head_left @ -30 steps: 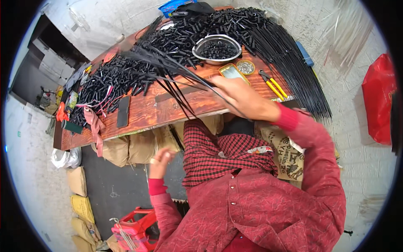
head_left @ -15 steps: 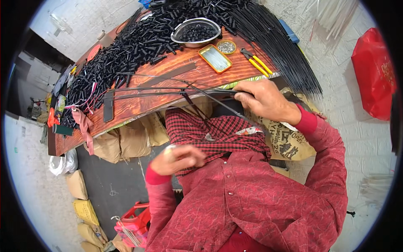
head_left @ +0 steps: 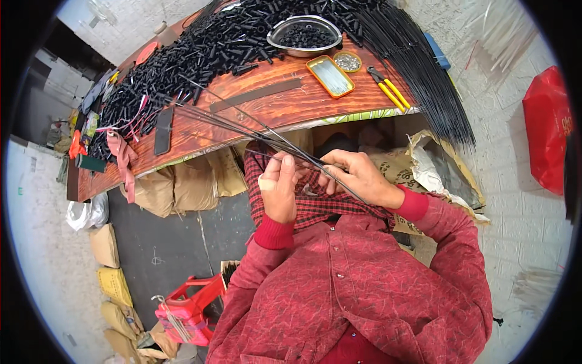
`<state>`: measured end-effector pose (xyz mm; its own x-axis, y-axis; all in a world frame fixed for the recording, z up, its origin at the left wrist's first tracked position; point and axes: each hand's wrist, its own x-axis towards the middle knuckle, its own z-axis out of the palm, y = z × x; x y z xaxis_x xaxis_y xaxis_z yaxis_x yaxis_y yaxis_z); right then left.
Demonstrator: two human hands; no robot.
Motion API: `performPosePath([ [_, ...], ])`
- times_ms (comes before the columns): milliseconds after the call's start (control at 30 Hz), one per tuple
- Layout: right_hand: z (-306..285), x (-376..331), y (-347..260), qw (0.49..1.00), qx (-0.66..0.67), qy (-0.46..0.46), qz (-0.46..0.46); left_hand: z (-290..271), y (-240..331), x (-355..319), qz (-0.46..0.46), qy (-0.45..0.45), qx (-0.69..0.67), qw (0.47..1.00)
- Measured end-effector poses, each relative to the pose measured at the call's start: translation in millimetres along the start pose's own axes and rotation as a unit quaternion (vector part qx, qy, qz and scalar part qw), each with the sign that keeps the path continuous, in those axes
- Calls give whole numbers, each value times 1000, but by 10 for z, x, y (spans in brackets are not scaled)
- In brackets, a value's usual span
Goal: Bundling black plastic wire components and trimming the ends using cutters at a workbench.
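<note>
A few thin black rods (head_left: 267, 137) slant from above the table down to my lap. My right hand (head_left: 361, 179) is closed around their near ends, over the checked red-and-black cloth on my lap. My left hand (head_left: 280, 191), with a pale bandage (head_left: 266, 182) on one finger, is held upright just left of it. Its thumb and fingers are pinched together beside the rods; what lies between them is too small to make out.
Black tubular pieces (head_left: 200, 57) heap across the wooden table (head_left: 254, 91). Long black rods (head_left: 418, 73) lie at its right. Near them are a metal bowl (head_left: 280, 47), a yellow-rimmed tray (head_left: 331, 77), a small round dish (head_left: 347, 61), yellow-handled pliers (head_left: 389, 88) and a dark flat strip (head_left: 257, 95).
My left hand has risen to the right, up to the rods, and its fingers have closed. My right hand has come down and inward, tilting the rods.
</note>
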<state>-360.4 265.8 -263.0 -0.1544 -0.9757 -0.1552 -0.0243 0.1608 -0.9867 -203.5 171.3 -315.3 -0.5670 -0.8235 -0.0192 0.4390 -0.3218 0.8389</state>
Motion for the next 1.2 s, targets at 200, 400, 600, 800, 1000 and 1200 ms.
performPosePath([
  [200,145,149,259,998,14,35,-41,-65,-80,136,-5,22,-46,999],
  [400,59,249,117,993,13,78,-86,-150,-101,201,19,59,-74,995],
  [600,-261,111,-248,991,4,72,-112,-367,84,272,93,100,-128,982],
  [800,-810,-162,-397,956,-265,84,-94,-1156,598,198,157,258,-82,950],
  [1000,-692,-230,-522,988,44,-145,30,-1523,863,22,214,265,-82,936],
  [1200,-327,-222,-529,960,185,-204,42,-1010,788,-83,212,214,-24,953],
])
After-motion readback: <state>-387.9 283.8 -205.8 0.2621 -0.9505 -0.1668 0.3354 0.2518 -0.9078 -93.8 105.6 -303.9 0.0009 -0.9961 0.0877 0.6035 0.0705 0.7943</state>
